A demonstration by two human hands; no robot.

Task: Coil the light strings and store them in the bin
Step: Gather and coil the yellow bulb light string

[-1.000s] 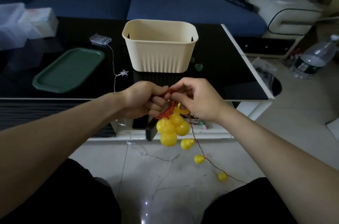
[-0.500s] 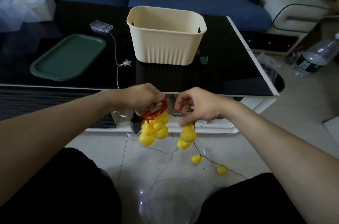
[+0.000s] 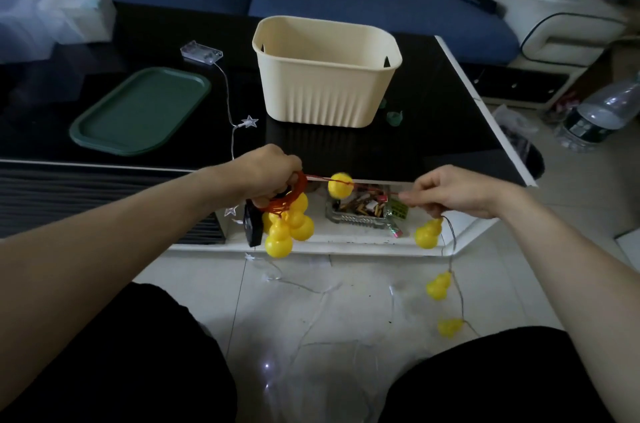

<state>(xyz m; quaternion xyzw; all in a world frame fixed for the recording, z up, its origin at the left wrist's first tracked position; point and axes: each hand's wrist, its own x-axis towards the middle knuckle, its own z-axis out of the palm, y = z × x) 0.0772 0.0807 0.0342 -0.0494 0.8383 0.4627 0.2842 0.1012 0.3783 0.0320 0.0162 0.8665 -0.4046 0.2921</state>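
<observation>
Red wire coil (image 3: 289, 195) clamped in closed left hand (image 3: 273, 169), below cream bin (image 3: 325, 76), yellow gourd bulbs (image 3: 287, 228) dangling. Right hand (image 3: 450, 192) pinches wire right of coil, stretched taut, likely to feed next loop. Bin appears empty.

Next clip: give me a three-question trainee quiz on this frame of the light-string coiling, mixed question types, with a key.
1. True or false: the cream bin already holds the yellow gourd lights.
2. Multiple choice: the red wire coil hangs from the A) left hand B) right hand C) green tray.
3. Fill in: the star light string on the black table leads back to a clear ____ box.

Key
1. False; as far as the bin's inside shows, no lights are in it, and the gourds hang from the wire outside it.
2. A
3. battery
</observation>
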